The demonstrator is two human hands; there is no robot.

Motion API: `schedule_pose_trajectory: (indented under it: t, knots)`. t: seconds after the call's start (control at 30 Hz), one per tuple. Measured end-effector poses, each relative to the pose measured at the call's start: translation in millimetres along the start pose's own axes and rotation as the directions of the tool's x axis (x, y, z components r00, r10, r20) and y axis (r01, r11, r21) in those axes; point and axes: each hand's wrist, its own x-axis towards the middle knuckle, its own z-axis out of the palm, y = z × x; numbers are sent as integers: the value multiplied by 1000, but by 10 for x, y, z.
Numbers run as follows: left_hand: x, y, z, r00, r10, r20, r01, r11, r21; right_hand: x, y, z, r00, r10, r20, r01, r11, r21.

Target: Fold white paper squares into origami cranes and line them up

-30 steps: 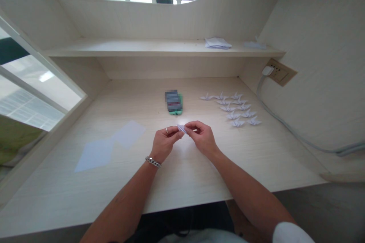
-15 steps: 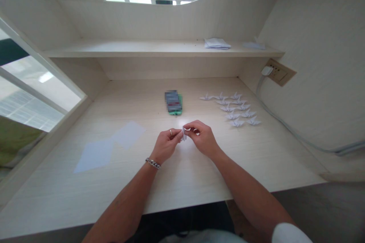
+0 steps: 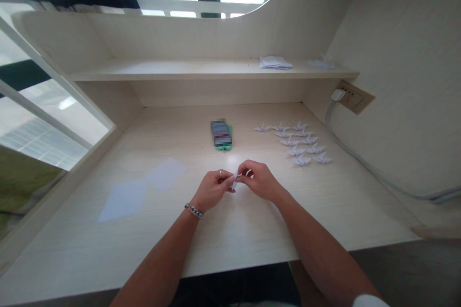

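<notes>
Between my two hands is a small folded piece of white paper (image 3: 234,183), held just above the desk and partly hidden by fingers. My left hand (image 3: 215,189), with a ring and a chain bracelet, pinches it from the left. From the right, my right hand (image 3: 258,180) grips its edge between thumb and index finger. Several white paper cranes (image 3: 301,142) stand in loose rows on the desk to the right. Flat white paper sheets (image 3: 122,199) lie to the left of my hands.
A green-edged item with a blurred top (image 3: 222,135) lies beyond my hands. Folded white paper (image 3: 275,62) rests on the shelf (image 3: 180,68). A grey cable (image 3: 360,165) runs from the wall socket (image 3: 356,97) along the desk's right side.
The view has tilted slightly, so everything sits a little lower. The folded paper has turned to a slant, and my right hand's fingers have shifted on it.
</notes>
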Motion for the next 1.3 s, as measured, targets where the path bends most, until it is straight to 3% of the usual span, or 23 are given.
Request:
schedule_pose_trajectory:
  t: [0.13,0.37,0.63,0.87,1.13,1.3]
  knots:
    - [4,10,-3,1000,-14,-8,14,1000,4,-19,-37,-21,998,-64,23,66,996,-67]
    - [16,14,-19,999,-17,-28,17,1000,20,-50,-99,-12,987,-159,10,152,924,-352]
    - [12,39,-14,995,-65,-75,57,992,-109,-54,-61,19,966,-256,-33,214,865,-454]
    - [6,63,1,989,-54,-140,37,992,-117,-50,-33,67,963,-240,-121,195,934,-298]
    - [23,29,-6,980,32,-197,-38,999,-26,-47,-51,71,973,-189,-129,165,971,-173]
    - [37,20,3,968,118,-223,-109,993,51,-38,-87,135,980,-53,-192,54,999,2]
